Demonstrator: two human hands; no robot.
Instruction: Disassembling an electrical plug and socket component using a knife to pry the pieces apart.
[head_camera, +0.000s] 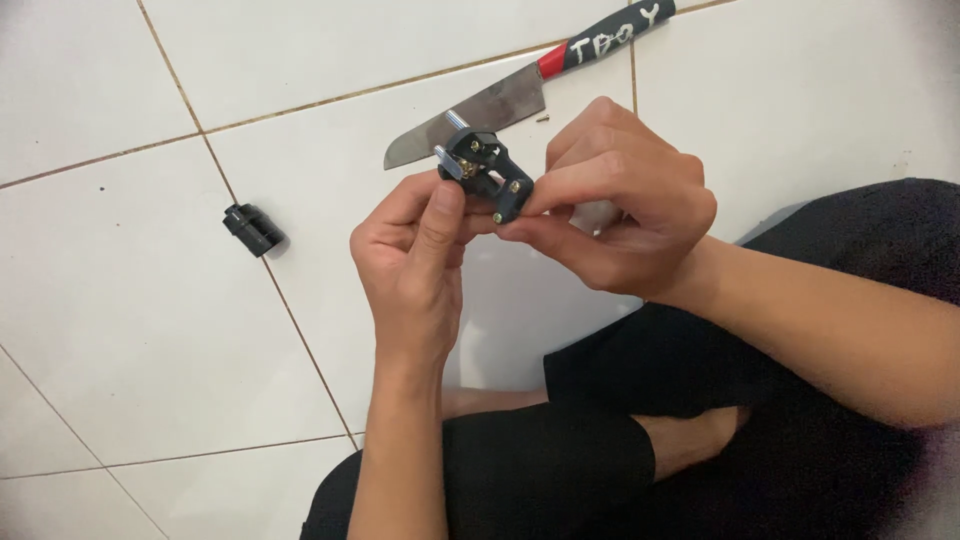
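Both hands meet over the white tiled floor (120, 330). The left hand (415, 255) and the right hand (615, 195) each have their fingers closed on a small black plug insert (485, 175) with brass screws and metal prongs, held between them. A kitchen knife (500, 105) lies just beyond; a black plug cover (253, 229) sits well apart at left.

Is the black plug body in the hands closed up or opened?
Opened: the plug body shows bare brass screws and metal pins, held by left hand and right hand; a black cover piece lies apart on the tiles.
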